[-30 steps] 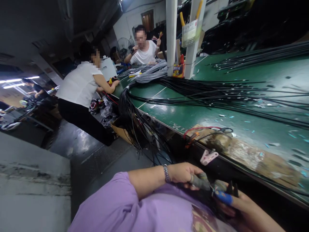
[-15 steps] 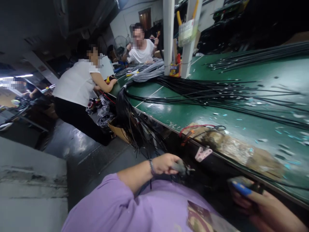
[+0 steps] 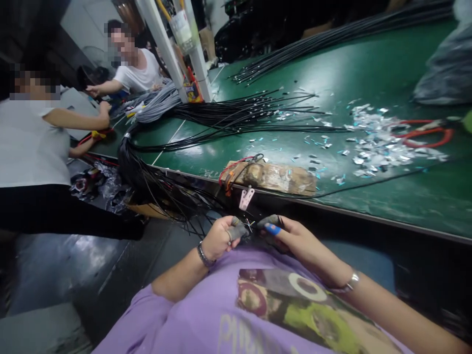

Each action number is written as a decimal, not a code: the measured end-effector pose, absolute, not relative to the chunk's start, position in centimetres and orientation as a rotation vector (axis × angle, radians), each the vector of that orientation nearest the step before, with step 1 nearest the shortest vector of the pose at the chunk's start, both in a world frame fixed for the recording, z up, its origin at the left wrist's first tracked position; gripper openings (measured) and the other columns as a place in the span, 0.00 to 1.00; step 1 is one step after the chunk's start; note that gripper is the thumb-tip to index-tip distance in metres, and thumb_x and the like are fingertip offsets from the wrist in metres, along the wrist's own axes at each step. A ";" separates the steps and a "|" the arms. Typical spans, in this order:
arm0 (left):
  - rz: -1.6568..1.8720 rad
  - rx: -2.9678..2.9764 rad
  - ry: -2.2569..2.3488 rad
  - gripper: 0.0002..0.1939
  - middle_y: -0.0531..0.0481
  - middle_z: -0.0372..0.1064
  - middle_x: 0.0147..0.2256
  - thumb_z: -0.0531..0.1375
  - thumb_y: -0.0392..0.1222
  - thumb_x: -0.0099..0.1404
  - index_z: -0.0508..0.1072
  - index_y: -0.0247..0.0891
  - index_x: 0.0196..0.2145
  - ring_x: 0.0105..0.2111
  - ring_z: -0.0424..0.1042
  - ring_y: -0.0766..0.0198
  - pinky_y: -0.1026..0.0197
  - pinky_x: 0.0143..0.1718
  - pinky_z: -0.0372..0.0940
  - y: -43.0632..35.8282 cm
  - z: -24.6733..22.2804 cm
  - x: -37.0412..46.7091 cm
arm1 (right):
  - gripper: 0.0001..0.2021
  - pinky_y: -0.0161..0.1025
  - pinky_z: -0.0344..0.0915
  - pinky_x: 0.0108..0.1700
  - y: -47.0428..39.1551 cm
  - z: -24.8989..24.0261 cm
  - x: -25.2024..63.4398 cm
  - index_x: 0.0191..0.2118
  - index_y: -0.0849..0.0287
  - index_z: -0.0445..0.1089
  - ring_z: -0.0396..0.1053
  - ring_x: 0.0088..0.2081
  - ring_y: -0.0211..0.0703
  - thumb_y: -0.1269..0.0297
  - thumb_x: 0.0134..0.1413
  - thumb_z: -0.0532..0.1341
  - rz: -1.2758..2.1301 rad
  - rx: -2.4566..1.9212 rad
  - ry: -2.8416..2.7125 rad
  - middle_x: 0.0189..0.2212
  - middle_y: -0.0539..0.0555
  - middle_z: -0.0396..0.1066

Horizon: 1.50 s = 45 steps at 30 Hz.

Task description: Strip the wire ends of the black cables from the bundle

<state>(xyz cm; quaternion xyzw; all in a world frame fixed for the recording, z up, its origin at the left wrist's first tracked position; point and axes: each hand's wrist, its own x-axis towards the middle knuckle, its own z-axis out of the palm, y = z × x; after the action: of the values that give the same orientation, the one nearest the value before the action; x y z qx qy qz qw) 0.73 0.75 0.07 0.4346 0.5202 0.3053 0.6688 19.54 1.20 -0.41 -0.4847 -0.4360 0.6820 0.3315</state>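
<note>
My left hand (image 3: 229,233), grey coverings on its fingertips, is closed on the end of a black cable at my lap. Thin coloured wires (image 3: 250,225) fan out from that end, between my two hands. My right hand (image 3: 283,232) is close beside them, with blue tape (image 3: 273,229) round the thumb and grey coverings on the fingers. Its fingers are pinched together, and what they hold is hidden. Just beyond the hands, a pale pink clip (image 3: 246,198) hangs at the table's edge.
A green table (image 3: 206,142) carries bundles of black cable (image 3: 221,114), a taped cardboard piece (image 3: 287,178), foil scraps (image 3: 383,137) and red-handled scissors (image 3: 427,135). More black cables (image 3: 138,172) hang over the edge. Two people in white shirts work at the left.
The view has turned to the right. My right hand has come in from the right, from well apart to right beside the left hand and the wires. The left hand stays closed.
</note>
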 end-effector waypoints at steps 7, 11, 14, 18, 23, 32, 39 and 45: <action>0.701 1.109 1.241 0.23 0.61 0.55 0.11 0.65 0.58 0.45 0.62 0.37 0.22 0.11 0.51 0.76 0.70 0.15 0.47 0.4 0.7 2.1 | 0.24 0.30 0.42 0.15 1.0 -0.3 18.7 0.22 0.57 0.60 0.45 0.14 0.28 0.39 0.40 0.62 1.845 -1.266 -1.042 0.11 0.41 0.52; 0.702 1.146 1.260 0.23 0.61 0.55 0.11 0.65 0.59 0.46 0.62 0.37 0.21 0.12 0.51 0.76 0.69 0.15 0.47 0.4 0.6 2.2 | 0.23 0.30 0.41 0.16 1.0 -0.2 18.6 0.22 0.57 0.60 0.45 0.14 0.28 0.41 0.37 0.65 1.906 -1.251 -0.995 0.11 0.41 0.53; 0.703 1.150 1.253 0.23 0.61 0.55 0.11 0.64 0.59 0.47 0.62 0.37 0.21 0.12 0.50 0.76 0.69 0.16 0.47 0.4 0.5 2.1 | 0.23 0.30 0.41 0.16 0.9 -0.4 18.6 0.23 0.57 0.60 0.45 0.14 0.28 0.41 0.37 0.65 1.917 -1.237 -0.990 0.11 0.41 0.53; 0.697 1.127 1.241 0.23 0.61 0.55 0.11 0.65 0.58 0.46 0.62 0.37 0.22 0.12 0.50 0.76 0.69 0.16 0.47 0.5 0.5 2.1 | 0.22 0.32 0.43 0.18 0.7 -0.8 18.8 0.25 0.58 0.63 0.46 0.16 0.29 0.42 0.40 0.64 1.853 -1.208 -1.068 0.13 0.41 0.53; 0.674 1.097 1.206 0.25 0.61 0.56 0.11 0.63 0.62 0.46 0.62 0.37 0.23 0.11 0.49 0.76 0.69 0.14 0.46 0.5 0.2 1.8 | 0.20 0.33 0.46 0.20 0.6 -1.3 19.0 0.29 0.59 0.67 0.48 0.18 0.31 0.45 0.42 0.64 1.765 -1.198 -1.178 0.14 0.42 0.56; 0.599 1.024 1.205 0.27 0.61 0.56 0.11 0.63 0.64 0.44 0.61 0.37 0.25 0.08 0.47 0.77 0.69 0.10 0.40 0.4 0.0 1.5 | 0.16 0.33 0.47 0.19 0.6 -1.5 18.8 0.30 0.58 0.68 0.49 0.18 0.32 0.49 0.45 0.63 1.732 -1.193 -1.185 0.15 0.43 0.56; 0.600 0.927 1.157 0.26 0.61 0.56 0.11 0.65 0.61 0.43 0.62 0.37 0.24 0.08 0.46 0.77 0.69 0.10 0.37 0.5 -0.4 1.5 | 0.18 0.33 0.46 0.19 0.6 -1.5 18.8 0.30 0.58 0.68 0.49 0.17 0.31 0.48 0.42 0.65 1.751 -1.190 -1.147 0.15 0.43 0.57; 0.592 0.872 1.125 0.25 0.61 0.56 0.11 0.66 0.59 0.43 0.62 0.37 0.24 0.08 0.46 0.77 0.69 0.10 0.36 0.6 -0.6 1.3 | 0.21 0.30 0.41 0.17 0.5 -1.5 18.4 0.29 0.57 0.62 0.46 0.16 0.29 0.46 0.38 0.67 1.933 -1.125 -0.927 0.14 0.40 0.54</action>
<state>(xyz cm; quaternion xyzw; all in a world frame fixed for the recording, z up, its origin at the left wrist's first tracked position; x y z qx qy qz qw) 1.32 0.61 -0.58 0.3942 0.5084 0.2675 0.7173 18.42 0.45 -1.48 -0.4348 -0.3585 0.7471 0.3525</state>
